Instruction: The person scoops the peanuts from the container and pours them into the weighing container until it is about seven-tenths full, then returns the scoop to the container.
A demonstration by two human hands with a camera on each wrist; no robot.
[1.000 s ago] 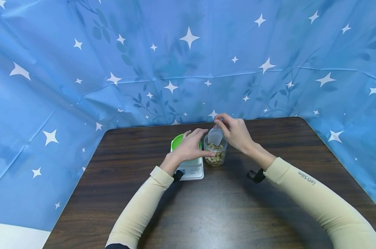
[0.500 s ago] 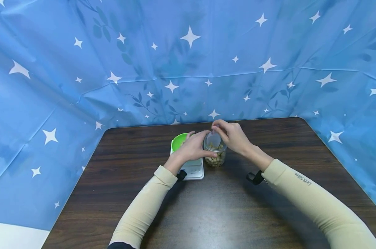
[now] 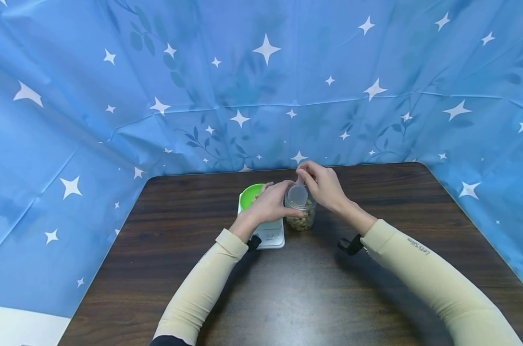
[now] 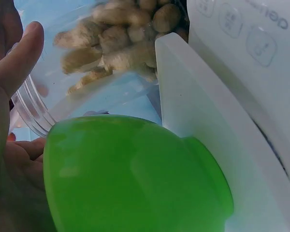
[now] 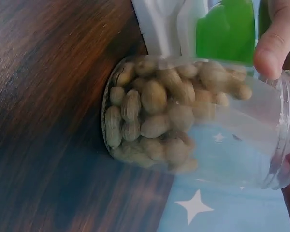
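Observation:
A clear jar (image 3: 305,222) partly filled with unshelled peanuts (image 5: 154,99) stands upright on the table. My left hand (image 3: 267,204) holds it near the top, the thumb (image 4: 20,60) at its threaded neck and the other fingers on the far side. In my right hand (image 3: 324,187), the handle of a translucent scoop (image 3: 297,195) is pinched between thumb and fingers. The scoop's cup sits in the jar's mouth, tilted. Just left of the jar, a green bowl (image 3: 246,197) rests on a white kitchen scale (image 3: 271,239); my left hand partly covers both in the head view.
The dark wooden table (image 3: 296,298) stretches in front of and to both sides of the jar and scale. A blue curtain (image 3: 227,86) with white stars hangs behind its back edge. Black wrist straps (image 3: 350,245) show under both forearms.
My left hand has shifted slightly right, its fingers closing around the jar's top. The scoop dipped deeper into the jar, and my right hand has since risen a little with it.

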